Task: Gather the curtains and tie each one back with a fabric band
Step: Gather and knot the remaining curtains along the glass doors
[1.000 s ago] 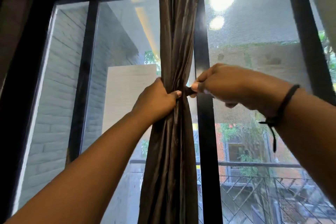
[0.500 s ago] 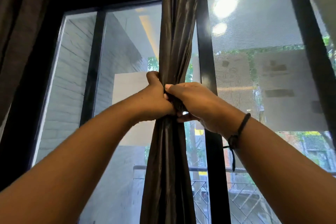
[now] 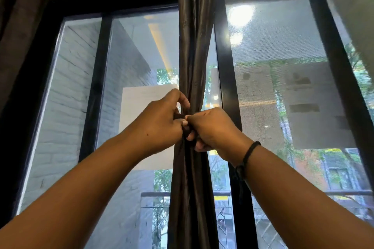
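A dark brown satin curtain (image 3: 196,46) hangs gathered into a narrow bundle in front of the window's middle. A dark fabric band (image 3: 179,116) wraps the bundle at hand height, mostly hidden by fingers. My left hand (image 3: 162,119) pinches the band against the left side of the bundle, index finger hooked over the top. Touching it from the right, my right hand (image 3: 212,129) pinches the band with curled fingers. A black cord bracelet sits on my right wrist.
A second dark curtain (image 3: 22,16) hangs at the far left edge. The black window frame (image 3: 228,79) runs just right of the bundle, with a mesh screen pane (image 3: 283,66) beyond it. Outside are a grey brick wall and a balcony railing.
My right hand came in from the right, where it had pulled the band end taut, and now meets my left hand at the bundle. The view has tilted upward.
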